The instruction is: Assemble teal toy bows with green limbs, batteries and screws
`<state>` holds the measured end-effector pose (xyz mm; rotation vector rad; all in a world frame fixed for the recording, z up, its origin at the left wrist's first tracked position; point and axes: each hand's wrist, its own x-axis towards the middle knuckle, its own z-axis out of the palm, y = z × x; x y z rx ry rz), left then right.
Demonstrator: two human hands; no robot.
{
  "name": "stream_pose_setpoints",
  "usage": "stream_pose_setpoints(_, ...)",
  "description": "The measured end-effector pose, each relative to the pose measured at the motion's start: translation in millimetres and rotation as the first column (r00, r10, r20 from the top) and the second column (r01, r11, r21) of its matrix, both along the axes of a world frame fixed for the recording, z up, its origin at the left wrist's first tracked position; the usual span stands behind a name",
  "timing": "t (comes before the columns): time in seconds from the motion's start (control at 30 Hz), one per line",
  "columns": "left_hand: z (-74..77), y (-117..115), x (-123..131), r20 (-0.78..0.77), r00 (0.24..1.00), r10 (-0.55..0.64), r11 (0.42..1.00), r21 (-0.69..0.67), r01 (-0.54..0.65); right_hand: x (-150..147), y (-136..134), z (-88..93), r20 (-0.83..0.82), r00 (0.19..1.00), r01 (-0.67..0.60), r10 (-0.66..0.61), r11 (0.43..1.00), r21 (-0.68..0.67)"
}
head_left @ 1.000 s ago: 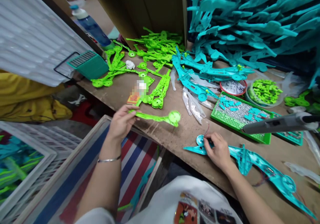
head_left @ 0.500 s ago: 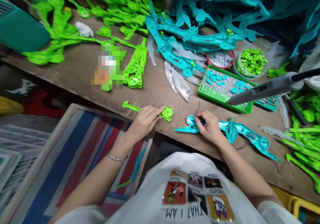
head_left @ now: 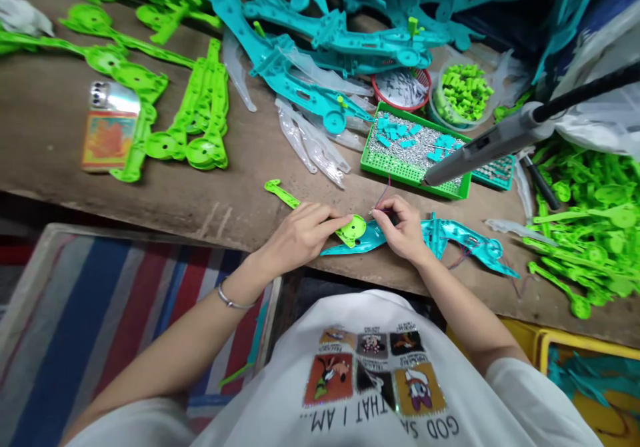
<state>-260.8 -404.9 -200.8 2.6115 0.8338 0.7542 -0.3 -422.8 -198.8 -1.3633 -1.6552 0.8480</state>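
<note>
My left hand (head_left: 305, 234) is closed on a bright green plastic arm (head_left: 356, 226) with a round disc at its end. That disc sits over the left part of a blue bow-shaped plastic piece (head_left: 453, 232), near the table's front edge. Whether the two touch, I cannot tell. Thumb and fingers of my right hand (head_left: 404, 230) pinch a thin dark wire (head_left: 385, 190) just above the blue piece, partly covering it. More thin wire (head_left: 463, 254) runs along the blue piece's right half.
Behind my hands stand a green tray (head_left: 420, 184) of small metal parts, a red basket (head_left: 403, 106) and a tub of green bits (head_left: 465, 97). A grey tool (head_left: 480, 144) hangs over the tray. Green parts (head_left: 600, 214) are heaped at right; a lighter (head_left: 111, 130) lies at left.
My left hand has brought the green arm rightward, from beside the blue piece to over its left part. My right hand still pinches the wire. The view has shifted right.
</note>
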Motion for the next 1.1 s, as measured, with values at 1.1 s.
stream_pose_setpoints(1.1,2.9,-31,7,-0.027,0.997,-0.068,0.996,-0.061,0.066,-6,1,2.6,0.106,0.994,-0.031,0.031,1.0,-0.005)
